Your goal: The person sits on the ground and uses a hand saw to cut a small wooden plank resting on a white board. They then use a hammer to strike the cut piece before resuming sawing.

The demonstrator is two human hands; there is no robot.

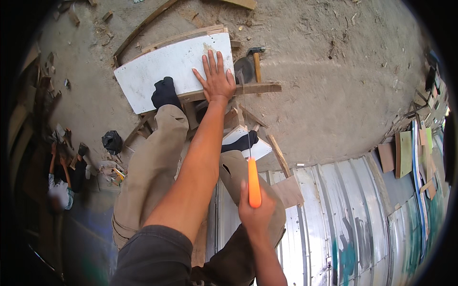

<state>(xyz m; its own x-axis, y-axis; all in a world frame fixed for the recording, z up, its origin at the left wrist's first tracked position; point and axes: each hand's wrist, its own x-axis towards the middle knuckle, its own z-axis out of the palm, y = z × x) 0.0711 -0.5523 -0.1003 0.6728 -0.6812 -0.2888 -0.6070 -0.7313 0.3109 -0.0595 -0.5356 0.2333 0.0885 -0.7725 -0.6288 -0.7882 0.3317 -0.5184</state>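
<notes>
My left hand (218,82) lies flat with its fingers spread on the right part of a white board (155,64). The board rests on a wooden frame. In my right hand (257,214) is a saw (254,183), held by its orange handle. Its thin blade points away from me toward the board's right edge and shows nearly edge-on; whether it touches the board I cannot tell. My black-covered left foot (165,92) presses on the board's near edge. My other foot (242,143) is beside a smaller white piece (261,150).
A hammer (257,66) with a wooden handle lies just right of the board, by a round dark object. A wooden bar (267,87) sticks out below it. Corrugated metal sheets (329,205) spread at near right, with board offcuts (404,152) beyond. Another person (62,183) sits at far left.
</notes>
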